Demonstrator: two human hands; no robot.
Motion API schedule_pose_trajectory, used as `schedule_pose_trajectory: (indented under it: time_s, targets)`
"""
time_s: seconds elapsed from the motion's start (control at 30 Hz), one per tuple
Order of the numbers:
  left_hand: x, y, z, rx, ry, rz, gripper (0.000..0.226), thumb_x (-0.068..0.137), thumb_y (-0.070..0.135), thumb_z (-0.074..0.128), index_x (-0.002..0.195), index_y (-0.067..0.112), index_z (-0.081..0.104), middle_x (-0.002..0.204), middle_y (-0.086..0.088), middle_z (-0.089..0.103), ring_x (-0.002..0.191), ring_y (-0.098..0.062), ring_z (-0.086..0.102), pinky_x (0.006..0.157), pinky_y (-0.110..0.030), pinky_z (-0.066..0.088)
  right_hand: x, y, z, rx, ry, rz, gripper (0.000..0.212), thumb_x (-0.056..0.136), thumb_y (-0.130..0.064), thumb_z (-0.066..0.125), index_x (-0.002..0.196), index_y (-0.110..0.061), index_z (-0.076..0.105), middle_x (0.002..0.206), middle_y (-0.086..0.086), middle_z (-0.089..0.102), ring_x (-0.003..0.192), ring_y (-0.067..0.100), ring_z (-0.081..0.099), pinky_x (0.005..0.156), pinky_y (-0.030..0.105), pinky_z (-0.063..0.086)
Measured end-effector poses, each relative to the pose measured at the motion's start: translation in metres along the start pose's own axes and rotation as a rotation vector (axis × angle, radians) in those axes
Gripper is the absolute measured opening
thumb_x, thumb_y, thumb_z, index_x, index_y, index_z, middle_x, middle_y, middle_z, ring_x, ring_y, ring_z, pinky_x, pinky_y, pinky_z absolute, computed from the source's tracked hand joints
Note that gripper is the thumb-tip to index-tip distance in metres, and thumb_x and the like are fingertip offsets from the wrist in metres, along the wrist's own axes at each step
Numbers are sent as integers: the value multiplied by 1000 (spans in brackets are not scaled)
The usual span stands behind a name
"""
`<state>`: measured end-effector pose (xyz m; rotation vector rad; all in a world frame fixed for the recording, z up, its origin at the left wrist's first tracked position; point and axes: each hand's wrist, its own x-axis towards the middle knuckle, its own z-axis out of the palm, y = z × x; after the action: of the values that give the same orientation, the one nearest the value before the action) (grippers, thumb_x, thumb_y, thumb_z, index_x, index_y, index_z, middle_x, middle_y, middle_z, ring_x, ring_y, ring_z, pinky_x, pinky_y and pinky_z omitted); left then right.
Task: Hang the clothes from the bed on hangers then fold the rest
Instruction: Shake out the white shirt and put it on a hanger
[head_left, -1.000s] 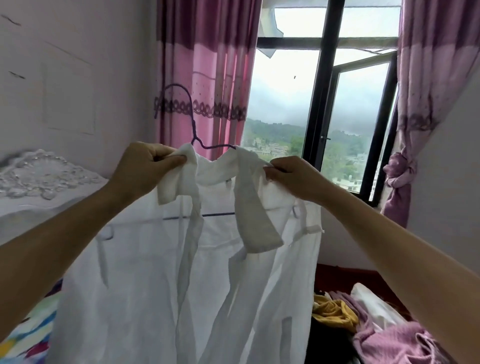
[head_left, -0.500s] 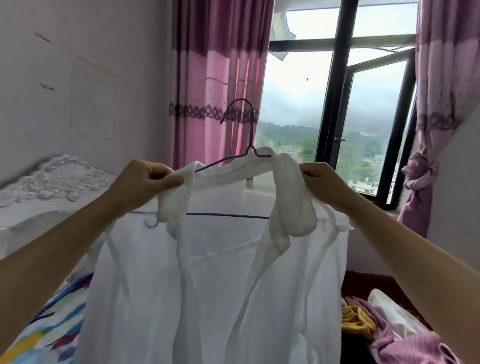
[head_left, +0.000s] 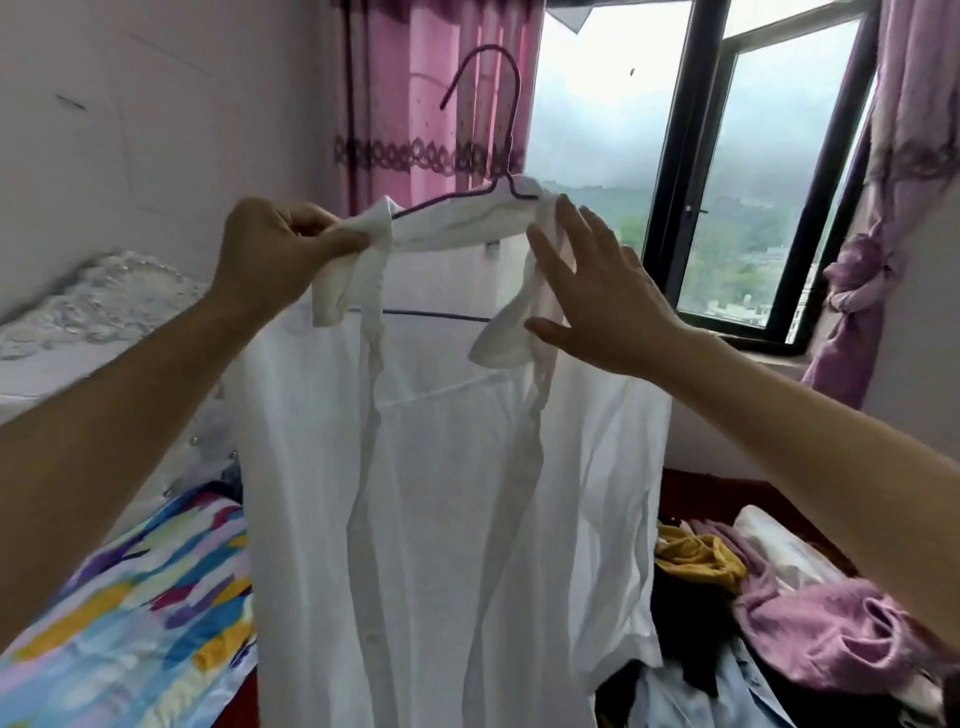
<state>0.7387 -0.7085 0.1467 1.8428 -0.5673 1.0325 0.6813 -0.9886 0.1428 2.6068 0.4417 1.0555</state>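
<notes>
A thin white shirt (head_left: 447, 493) hangs in front of me on a purple wire hanger (head_left: 506, 130), whose hook rises above the collar. My left hand (head_left: 280, 254) pinches the left end of the collar and holds the shirt up. My right hand (head_left: 597, 291) is flat with fingers spread, just beside the right collar flap, holding nothing. The hanger's lower bar shows through the fabric.
A bed with a colourful striped sheet (head_left: 130, 613) lies at lower left, its white headboard (head_left: 104, 301) against the wall. A pile of clothes, yellow (head_left: 696, 558), purple (head_left: 841, 623) and pale blue, lies at lower right. Pink curtains (head_left: 415, 104) frame a window (head_left: 691, 171) ahead.
My right hand let go of the collar and opened flat. The hanger's hook swung upright and higher. The shirt settled onto the hanger and hangs straighter.
</notes>
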Motion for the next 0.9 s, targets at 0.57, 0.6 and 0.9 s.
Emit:
schedule_pose_trajectory:
  time_s: [0.57, 0.6, 0.9]
  targets:
    - [-17, -14, -69, 234, 49, 22, 10, 75, 20, 77, 81, 21, 70, 52, 36, 56, 49, 12, 51, 51, -5, 35, 48, -30, 24, 1109, -94, 49, 48, 92, -22, 57, 136, -19, 41, 112, -3, 56, 93, 7, 57, 71, 6, 43]
    - [-20, -15, -76, 247, 52, 8, 9, 75, 21, 78, 79, 21, 70, 51, 35, 56, 49, 12, 51, 52, -6, 34, 50, -33, 25, 1169, -128, 30, 57, 89, -13, 60, 139, -24, 36, 109, -2, 57, 95, 11, 58, 71, 10, 47]
    - [-61, -15, -201, 356, 142, -129, 19, 72, 19, 79, 62, 25, 64, 53, 30, 59, 50, 11, 52, 51, -2, 35, 97, -111, 0, 1632, -177, 94, 51, 86, 19, 37, 127, -7, 53, 74, 11, 61, 73, 23, 54, 74, 34, 49]
